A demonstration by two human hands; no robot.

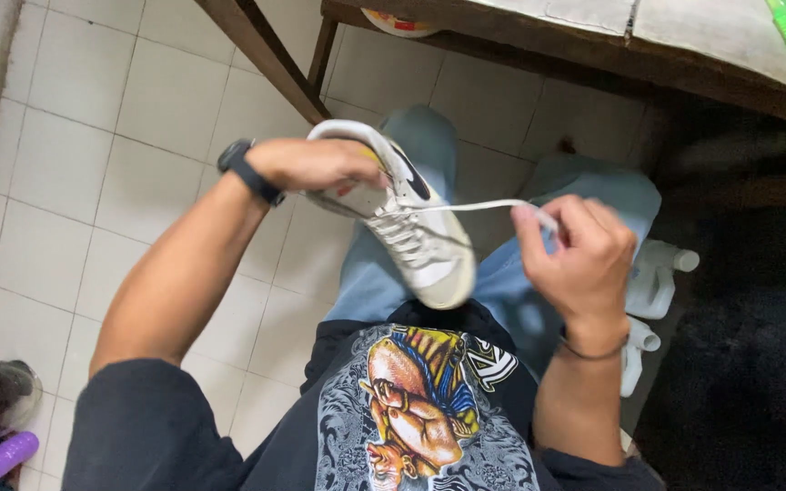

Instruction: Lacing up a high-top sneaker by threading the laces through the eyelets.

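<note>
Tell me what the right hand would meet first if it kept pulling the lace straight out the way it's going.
Probably nothing soon: the right hand draws the white lace rightward away from the sneaker, over the jeans-clad knee. Beyond lies dark floor; depth is unclear.

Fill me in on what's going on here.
A seated person holds a white sneaker over their lap. The left hand grips it at the heel end, and the right hand pulls a white shoelace taut out to the side. The lace runs from the shoe's eyelets into that grip. White plastic jugs stand on the floor beside the right knee.
</note>
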